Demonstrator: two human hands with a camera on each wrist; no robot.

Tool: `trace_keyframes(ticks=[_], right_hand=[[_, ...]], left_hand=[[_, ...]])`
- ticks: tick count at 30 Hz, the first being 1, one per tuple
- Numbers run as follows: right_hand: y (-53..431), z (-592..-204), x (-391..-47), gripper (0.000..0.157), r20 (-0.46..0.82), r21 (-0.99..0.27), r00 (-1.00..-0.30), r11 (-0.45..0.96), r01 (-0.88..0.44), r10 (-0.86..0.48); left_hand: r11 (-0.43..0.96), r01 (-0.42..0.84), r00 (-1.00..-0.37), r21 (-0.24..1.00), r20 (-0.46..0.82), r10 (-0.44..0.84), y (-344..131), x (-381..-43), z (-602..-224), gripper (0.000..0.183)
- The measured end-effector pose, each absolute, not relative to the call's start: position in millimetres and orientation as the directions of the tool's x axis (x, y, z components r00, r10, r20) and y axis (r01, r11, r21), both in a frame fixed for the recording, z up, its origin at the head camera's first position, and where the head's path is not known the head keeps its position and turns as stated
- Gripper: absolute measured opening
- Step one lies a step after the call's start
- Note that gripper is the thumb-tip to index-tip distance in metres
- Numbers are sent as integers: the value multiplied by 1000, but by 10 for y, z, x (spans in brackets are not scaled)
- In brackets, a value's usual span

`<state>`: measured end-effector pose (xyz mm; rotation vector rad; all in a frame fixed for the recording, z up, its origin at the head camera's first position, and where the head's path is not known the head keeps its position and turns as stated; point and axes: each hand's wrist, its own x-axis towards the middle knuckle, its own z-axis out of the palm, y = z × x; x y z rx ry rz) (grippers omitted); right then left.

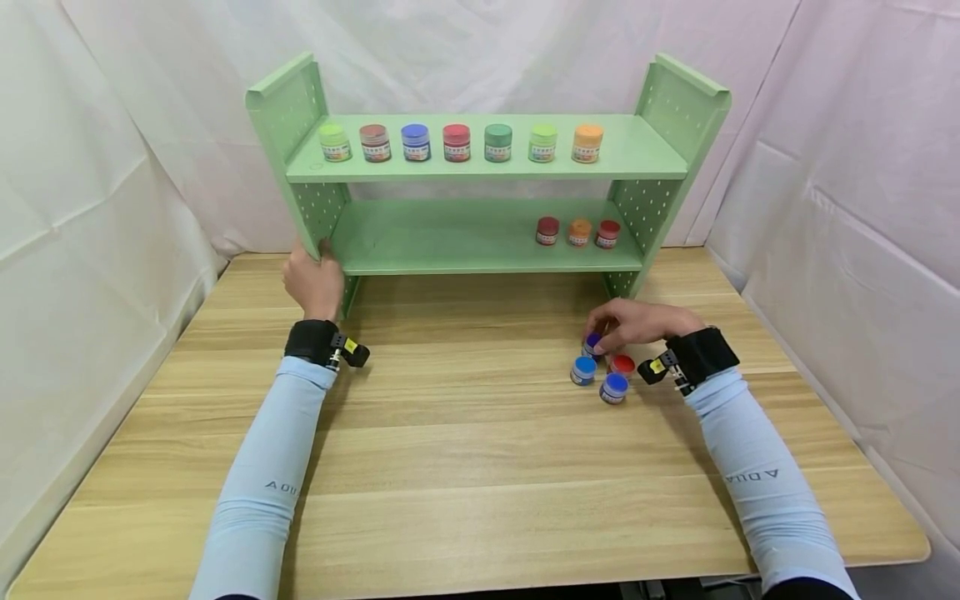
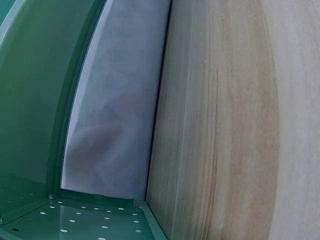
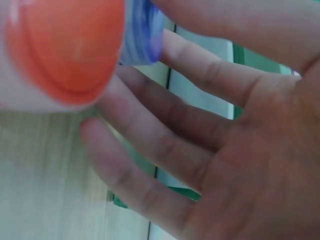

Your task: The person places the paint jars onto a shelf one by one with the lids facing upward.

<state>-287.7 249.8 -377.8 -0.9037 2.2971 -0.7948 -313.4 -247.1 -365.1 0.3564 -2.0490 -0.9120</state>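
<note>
My left hand (image 1: 313, 282) grips the lower left side panel of a green two-tier shelf (image 1: 435, 237); that hand is out of sight in the left wrist view. Near the shelf's right foot, the thumb and fingers of my right hand (image 1: 637, 323) pinch a small dark blue paint jar (image 1: 591, 346). Close around it on the table stand two blue-lidded jars, the nearer jar (image 1: 613, 388) and the left jar (image 1: 582, 371), plus a red-lidded jar (image 1: 622, 365). The right wrist view shows the red lid (image 3: 70, 50) large in front, with the dark blue jar (image 3: 145, 32) behind.
Several jars line the upper board (image 1: 480, 172), among them a blue jar (image 1: 416, 143) and an orange jar (image 1: 587, 144). Three more stand at the lower board's right end, including a small orange jar (image 1: 579, 232). White cloth (image 1: 487, 50) hangs behind the wooden table (image 1: 450, 467).
</note>
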Motion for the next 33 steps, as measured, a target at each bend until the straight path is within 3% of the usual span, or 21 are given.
trace_keyframes(ticks=[8,18,33], right_hand=[[2517,-3805,-2887,28,-167,-636,-667,596,-490,-726],[2524,-3852,-2923,33,-145,-603,-714,633,-485,-685],[2528,-3863,-2966,39,-139,-607,-710,626,-489,-690]], left_hand=[[702,60,-608,710,584,-538,-2460,-3151,-3660,29],[700,64,-610,711,583,-537,-2462,-3147,-3675,29],[699,67,-605,712,587,-539,-2479,-3143,-3664,31]])
